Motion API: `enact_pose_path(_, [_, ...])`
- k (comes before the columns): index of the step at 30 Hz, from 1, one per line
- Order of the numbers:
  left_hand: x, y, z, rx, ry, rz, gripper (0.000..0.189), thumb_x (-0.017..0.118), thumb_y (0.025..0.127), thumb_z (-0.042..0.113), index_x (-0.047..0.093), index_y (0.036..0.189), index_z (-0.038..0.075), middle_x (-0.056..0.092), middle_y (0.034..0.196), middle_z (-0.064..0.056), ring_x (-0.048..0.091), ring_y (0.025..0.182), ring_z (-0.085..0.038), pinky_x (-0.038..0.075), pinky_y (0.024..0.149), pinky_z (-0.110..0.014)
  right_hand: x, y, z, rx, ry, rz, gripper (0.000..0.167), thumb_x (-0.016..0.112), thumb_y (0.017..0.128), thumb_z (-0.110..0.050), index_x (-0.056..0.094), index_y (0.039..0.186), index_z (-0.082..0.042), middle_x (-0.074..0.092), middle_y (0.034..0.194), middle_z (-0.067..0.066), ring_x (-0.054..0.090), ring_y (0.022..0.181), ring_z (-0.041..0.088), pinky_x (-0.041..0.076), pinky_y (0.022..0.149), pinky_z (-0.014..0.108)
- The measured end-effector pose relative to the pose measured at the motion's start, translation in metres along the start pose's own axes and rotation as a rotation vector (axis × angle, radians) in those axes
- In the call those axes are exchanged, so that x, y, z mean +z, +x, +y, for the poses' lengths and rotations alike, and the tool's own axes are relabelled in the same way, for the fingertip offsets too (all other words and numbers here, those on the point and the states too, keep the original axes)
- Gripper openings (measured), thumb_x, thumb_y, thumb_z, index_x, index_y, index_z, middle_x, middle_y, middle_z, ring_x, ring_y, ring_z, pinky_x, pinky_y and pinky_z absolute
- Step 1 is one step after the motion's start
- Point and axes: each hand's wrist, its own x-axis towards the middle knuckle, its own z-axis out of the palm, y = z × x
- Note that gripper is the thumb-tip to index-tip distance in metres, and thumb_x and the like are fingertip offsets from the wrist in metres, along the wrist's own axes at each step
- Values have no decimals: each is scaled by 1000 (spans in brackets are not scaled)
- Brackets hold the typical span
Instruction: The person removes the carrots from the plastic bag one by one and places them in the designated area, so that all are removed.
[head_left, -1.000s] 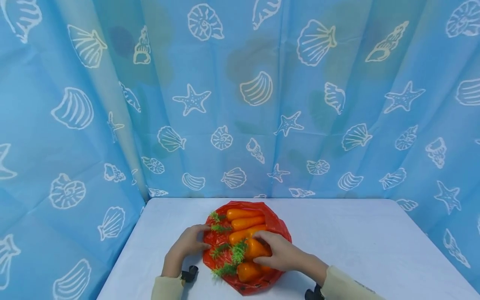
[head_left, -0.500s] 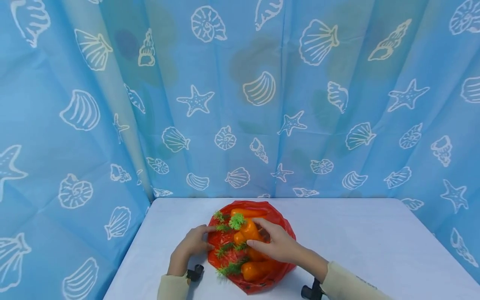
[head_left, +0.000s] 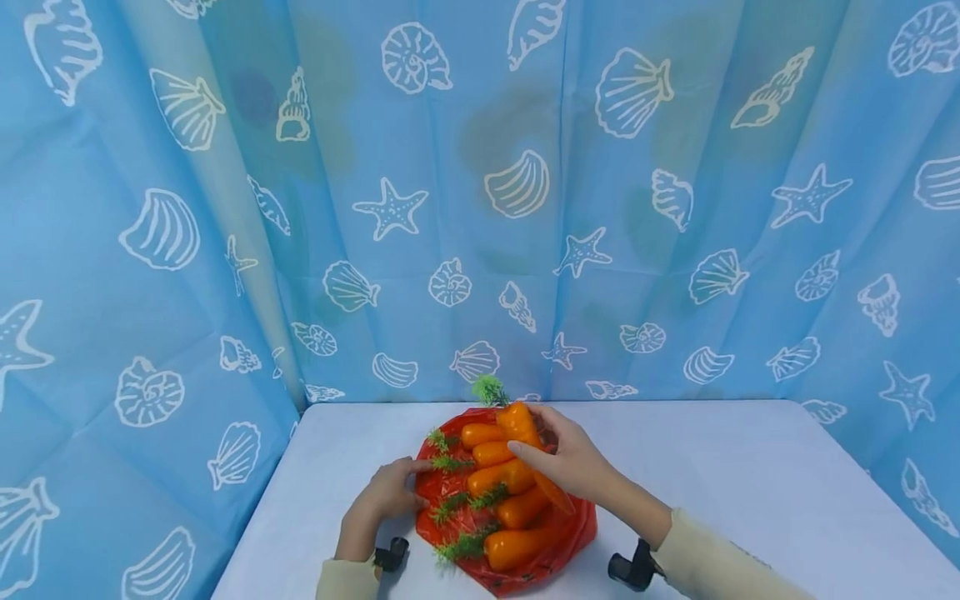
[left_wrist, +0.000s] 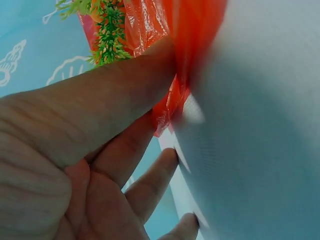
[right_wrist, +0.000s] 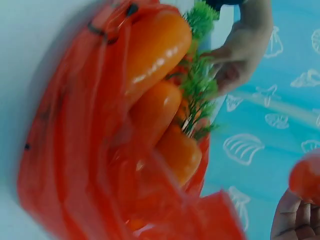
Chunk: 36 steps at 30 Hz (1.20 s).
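In the head view, a red plastic bag (head_left: pixel 581 537) lies spread on the table with several orange carrots (head_left: pixel 517 548) in it, their green tops pointing left. My right hand (head_left: pixel 573 458) grips one carrot (head_left: pixel 519 425) by its body, tilted above the far part of the bag, its leafy top (head_left: pixel 489 389) up and away. The right wrist view catches only this carrot's tapered end (right_wrist: pixel 306 179) beside my fingers. At the bag's left edge, my left hand (head_left: pixel 390 492) pinches the plastic; the left wrist view has the red film (left_wrist: pixel 197 30) between thumb and forefinger, other fingers extended near the table.
A white-covered table (head_left: pixel 712 475) stretches out to the right of the bag. Blue curtains (head_left: pixel 465 208) with white shell prints hang behind the table and along its sides. Small black devices (head_left: pixel 633 567) are strapped at both wrists.
My right hand has taken hold of a carrot and lifted it from among the others, moving it up and toward the far side of the bag. My left hand stays at the bag's left edge.
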Motion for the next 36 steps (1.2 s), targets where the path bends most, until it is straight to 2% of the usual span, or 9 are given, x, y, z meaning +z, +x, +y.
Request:
enact_pose_path(3, [2, 0, -1, 11, -1, -2, 52, 82, 76, 8, 68, 125, 15, 61, 134, -16, 50, 129, -43, 40, 104, -65, -5, -1, 8, 38, -18, 61, 56, 71, 91, -33, 50, 139, -13, 64, 115, 6, 61, 90, 16, 58, 77, 23])
enact_pose_path(9, [12, -6, -7, -2, -18, -60, 51, 83, 74, 5, 70, 122, 13, 63, 131, -17, 52, 127, -44, 41, 103, -65, -6, -8, 29, 131, -24, 94, 53, 73, 89, -34, 54, 133, -11, 64, 103, 5, 58, 81, 17, 55, 70, 20])
enact_pose_path(12, [13, -6, -7, 19, -22, -64, 50, 82, 74, 4, 70, 122, 11, 62, 130, -18, 51, 126, -44, 40, 104, -66, -9, -6, 37, 134, -33, 116, 52, 72, 89, -35, 55, 132, -12, 64, 102, 5, 57, 80, 17, 55, 68, 20])
enact_pose_path(20, [4, -4, -1, -8, -24, -43, 50, 82, 75, 6, 70, 123, 13, 62, 131, -16, 52, 126, -42, 42, 103, -64, -18, 4, 39, 171, -118, 188, 58, 73, 88, -39, 53, 136, -13, 63, 107, 7, 57, 83, 17, 55, 68, 21])
enact_pose_path(27, [2, -1, 0, -11, -6, -28, 50, 83, 75, 7, 70, 123, 14, 61, 133, -18, 50, 128, -44, 41, 103, -65, -29, 11, 48, 219, -116, 229, 62, 71, 89, -43, 50, 138, -12, 61, 108, 9, 56, 86, 19, 55, 71, 23])
enact_pose_path(36, [-1, 2, 2, -21, -24, -21, 50, 82, 75, 7, 70, 123, 14, 60, 134, -17, 49, 129, -44, 40, 103, -66, -37, 12, 63, 263, -117, 242, 62, 72, 89, -40, 49, 138, -10, 58, 106, 11, 53, 83, 20, 54, 69, 22])
